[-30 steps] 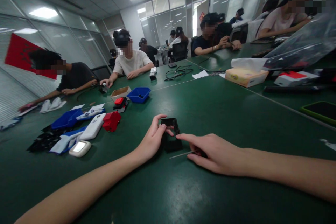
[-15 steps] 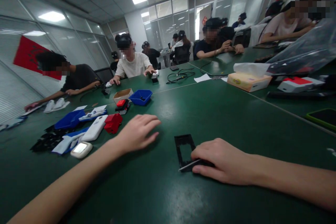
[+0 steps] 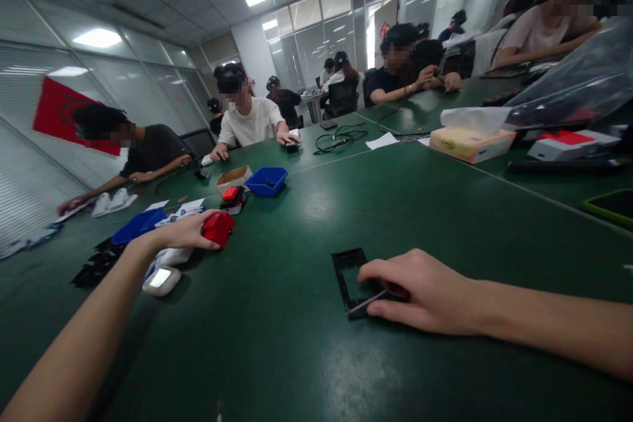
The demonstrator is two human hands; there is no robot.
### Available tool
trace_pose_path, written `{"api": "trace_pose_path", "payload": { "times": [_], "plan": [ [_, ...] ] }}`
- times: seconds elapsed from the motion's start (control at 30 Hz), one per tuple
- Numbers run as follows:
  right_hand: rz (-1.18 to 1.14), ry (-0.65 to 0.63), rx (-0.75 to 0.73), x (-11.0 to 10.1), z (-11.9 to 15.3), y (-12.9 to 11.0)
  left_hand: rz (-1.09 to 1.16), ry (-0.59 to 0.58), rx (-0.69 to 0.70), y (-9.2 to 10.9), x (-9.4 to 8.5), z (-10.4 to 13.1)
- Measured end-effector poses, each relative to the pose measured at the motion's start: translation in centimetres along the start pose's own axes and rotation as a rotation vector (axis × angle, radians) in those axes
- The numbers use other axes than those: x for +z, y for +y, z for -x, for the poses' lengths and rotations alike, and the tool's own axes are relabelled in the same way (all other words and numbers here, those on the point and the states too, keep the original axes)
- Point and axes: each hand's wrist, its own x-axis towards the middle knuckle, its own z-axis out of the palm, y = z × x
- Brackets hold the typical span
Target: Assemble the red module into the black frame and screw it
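Note:
My left hand (image 3: 186, 231) is at a red block-like piece (image 3: 218, 229); its fingers lie over the far left side and the thumb on the near side, so it is closed around the piece. Low on the right, my right hand (image 3: 420, 290) rests on the table, closed on a slim pointed metal tool (image 3: 366, 301). The tool lies across the near end of a flat black rectangular frame (image 3: 341, 280) with an open middle. Its rear part is hidden in the palm.
Around my left wrist lie a white rounded device with a lit screen (image 3: 161, 281), gloves, black pieces (image 3: 96, 264) and a blue bin (image 3: 138, 225). Farther off stand another blue bin (image 3: 267, 182), a cardboard box (image 3: 232, 178) and a tissue box (image 3: 472, 145). Several people sit around the table.
My left hand has moved left from over the open table to the red piece and closed around it. My right hand stays by the black frame, with the metal tool shifted slightly.

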Motion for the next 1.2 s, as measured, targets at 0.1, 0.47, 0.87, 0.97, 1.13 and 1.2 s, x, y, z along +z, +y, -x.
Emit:
{"api": "trace_pose_path", "payload": {
  "times": [0.1,0.47,0.87,0.97,1.13,1.2],
  "plan": [
    [-0.036,0.083,0.114,0.1,-0.2,0.2,-0.038,0.029,0.012,0.6,-0.2,-0.1],
    [-0.176,0.155,0.263,-0.6,-1.2,1.4,-0.197,0.174,0.225,11.8,0.6,2.7],
    [-0.237,0.188,0.32,-0.4,-1.0,1.6,0.32,0.331,0.488,20.2,12.6,4.3],
    [-0.243,0.155,0.262,-0.5,-1.0,1.4,0.319,0.301,0.515,20.6,12.5,4.6],
    [-0.196,0.131,0.193,-0.5,-0.9,1.0,0.32,0.256,0.536,21.2,12.3,4.7],
    [-0.186,0.126,0.185,-0.5,-0.9,0.9,0.327,0.251,0.529,21.1,12.6,4.7]
  ]
}}
